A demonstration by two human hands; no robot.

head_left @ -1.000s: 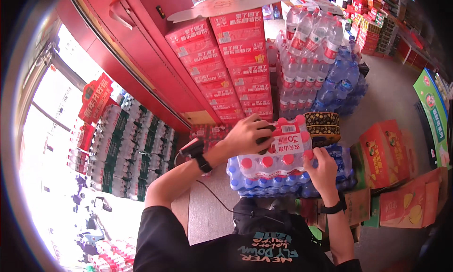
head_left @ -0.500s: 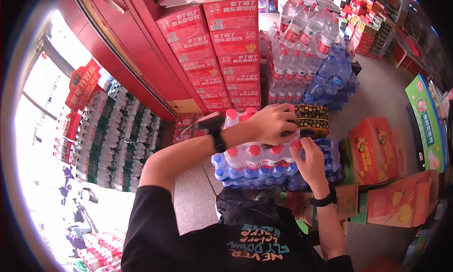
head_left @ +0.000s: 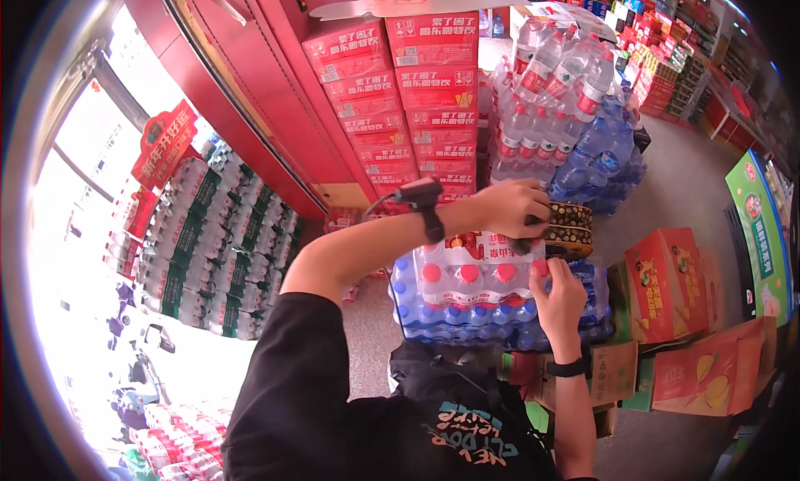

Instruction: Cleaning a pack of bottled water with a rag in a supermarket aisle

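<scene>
A shrink-wrapped pack of red-capped water bottles (head_left: 487,285) lies in front of me on top of blue-capped bottle packs (head_left: 467,323). My left hand (head_left: 515,212) is curled closed over the pack's far right part. Something dark shows under its fingers, too little to name. At the pack's near right corner, the thumb and fingers of my right hand (head_left: 560,302) close around a red bottle cap (head_left: 541,267). My left forearm covers the pack's far left part. Just past my left hand sits a round black-and-gold patterned tin (head_left: 570,229).
Red cartons (head_left: 432,89) rise in stacks at the back, beside piled bottle packs (head_left: 546,135). Printed cartons (head_left: 662,285) and opened boxes (head_left: 708,368) stand at right. Wrapped bottle packs (head_left: 212,231) form a wall at left. A black bag (head_left: 437,377) is against my front.
My view has shifted, so the scene sits farther right. My left hand has moved a little right and away over the pack. The right hand stays at the corner cap.
</scene>
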